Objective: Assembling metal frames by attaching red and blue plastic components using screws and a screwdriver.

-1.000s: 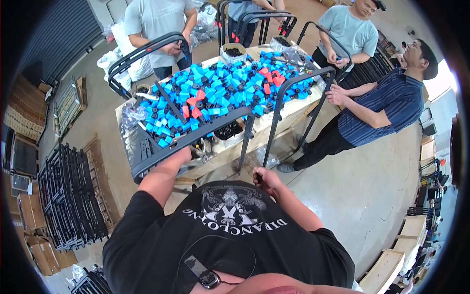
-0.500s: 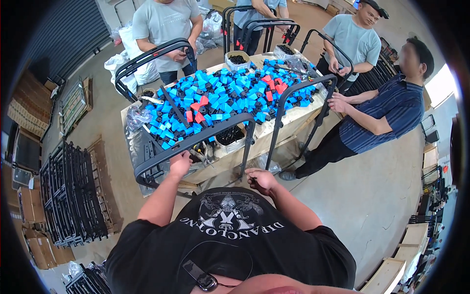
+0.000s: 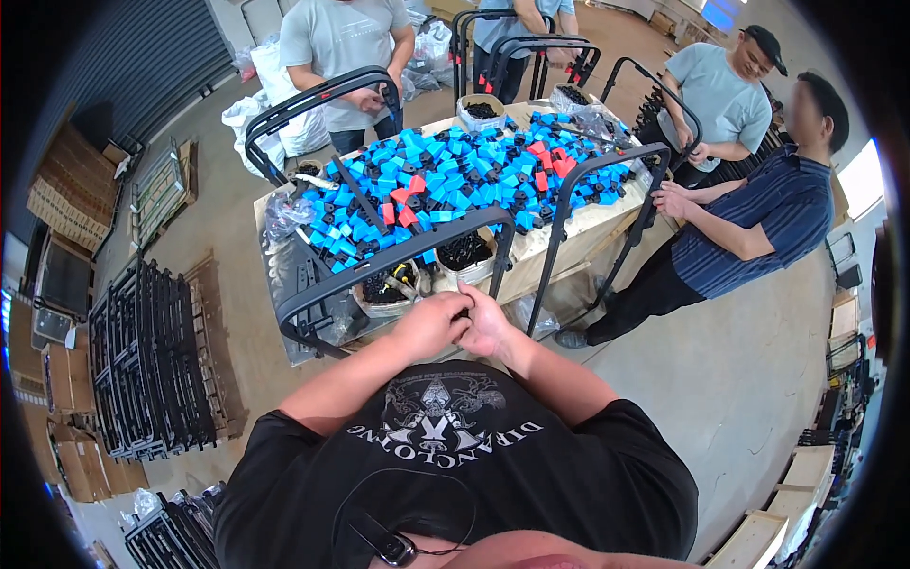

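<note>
My left hand (image 3: 432, 326) and my right hand (image 3: 487, 324) meet in front of my chest. The left one is closed, its fingertips pressed into the curled fingers and upturned palm of the right. Whatever lies between them is small or hidden, and I cannot make it out. Just beyond my hands leans a black U-shaped tube frame (image 3: 403, 251) against the table's near edge; neither hand grips it. Behind its bar, a tub of small black parts (image 3: 466, 252) and a container with a yellow-and-black tool (image 3: 402, 277) stand on the table.
A heap of blue and black plastic pieces (image 3: 455, 180), with some red ones (image 3: 406, 201), covers the wooden table (image 3: 531, 258). Several co-workers stand round it with more black frames (image 3: 559, 218). Stacked black frames (image 3: 152, 365) stand on a pallet at left.
My left hand has left the frame's bar and moved right to meet my right hand. The right hand has risen slightly and turned palm up. The whole view has shifted a little.
</note>
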Action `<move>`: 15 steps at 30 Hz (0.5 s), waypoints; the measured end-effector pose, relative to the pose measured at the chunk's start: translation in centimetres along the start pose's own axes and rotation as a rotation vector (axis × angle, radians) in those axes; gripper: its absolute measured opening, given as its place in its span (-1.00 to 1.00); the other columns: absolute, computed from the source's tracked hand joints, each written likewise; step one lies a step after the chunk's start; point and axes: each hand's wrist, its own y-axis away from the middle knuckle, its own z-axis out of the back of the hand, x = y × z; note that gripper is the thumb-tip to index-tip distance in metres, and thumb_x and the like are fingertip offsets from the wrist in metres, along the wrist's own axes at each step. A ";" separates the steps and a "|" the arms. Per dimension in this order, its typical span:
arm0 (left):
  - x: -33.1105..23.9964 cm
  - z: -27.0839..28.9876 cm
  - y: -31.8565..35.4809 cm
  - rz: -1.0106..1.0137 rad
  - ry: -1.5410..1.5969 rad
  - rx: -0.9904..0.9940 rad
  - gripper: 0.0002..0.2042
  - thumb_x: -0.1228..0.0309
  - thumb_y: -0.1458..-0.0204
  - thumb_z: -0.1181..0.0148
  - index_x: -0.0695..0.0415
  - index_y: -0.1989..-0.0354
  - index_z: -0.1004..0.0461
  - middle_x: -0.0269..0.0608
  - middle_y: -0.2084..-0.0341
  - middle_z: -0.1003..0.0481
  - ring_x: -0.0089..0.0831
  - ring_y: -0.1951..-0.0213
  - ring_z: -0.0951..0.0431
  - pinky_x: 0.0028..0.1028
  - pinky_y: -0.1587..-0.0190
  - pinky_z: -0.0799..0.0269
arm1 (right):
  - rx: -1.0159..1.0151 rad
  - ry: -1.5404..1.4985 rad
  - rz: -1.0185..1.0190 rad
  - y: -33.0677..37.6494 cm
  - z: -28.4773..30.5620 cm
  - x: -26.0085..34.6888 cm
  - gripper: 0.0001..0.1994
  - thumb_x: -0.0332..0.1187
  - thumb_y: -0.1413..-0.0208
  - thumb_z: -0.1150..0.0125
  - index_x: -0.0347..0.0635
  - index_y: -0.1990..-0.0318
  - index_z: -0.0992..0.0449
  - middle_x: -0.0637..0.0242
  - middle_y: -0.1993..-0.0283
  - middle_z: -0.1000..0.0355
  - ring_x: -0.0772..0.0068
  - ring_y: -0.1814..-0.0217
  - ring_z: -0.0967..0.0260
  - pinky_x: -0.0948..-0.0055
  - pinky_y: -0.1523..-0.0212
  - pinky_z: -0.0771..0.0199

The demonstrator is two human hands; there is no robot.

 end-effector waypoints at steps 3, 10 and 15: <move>-1.1 0.2 1.3 -0.088 -0.064 -0.002 -0.66 0.40 -0.01 -0.36 0.23 0.04 -0.53 0.04 0.08 -0.55 0.01 0.06 -0.58 -0.17 -0.01 -0.53 | 0.047 -0.027 0.017 0.0 0.8 -1.0 -0.58 0.04 -0.41 0.11 -0.07 0.02 -0.54 0.26 0.05 -0.55 0.20 -0.01 -0.51 0.14 -0.07 -0.50; 0.4 0.5 3.4 -0.177 -0.073 -0.089 -0.67 0.40 0.03 -0.36 0.21 0.07 -0.56 0.00 0.10 -0.56 -0.03 0.02 -0.55 -0.17 -0.09 -0.47 | 0.106 -0.028 0.104 0.1 2.6 -3.1 -0.61 -0.09 -0.44 0.18 -0.16 -0.09 -0.47 0.23 -0.03 -0.52 0.21 -0.01 -0.49 0.15 -0.12 -0.48; 1.2 0.6 4.0 -0.111 -0.214 0.071 -0.72 0.37 0.05 -0.36 0.22 0.17 -0.60 -0.01 0.16 -0.56 -0.04 0.04 -0.53 -0.16 -0.07 -0.46 | 0.210 -0.014 0.062 -0.1 3.5 -4.0 -0.61 -0.12 -0.40 0.09 -0.23 -0.08 -0.47 0.21 -0.03 -0.54 0.19 -0.02 -0.51 0.13 -0.20 -0.45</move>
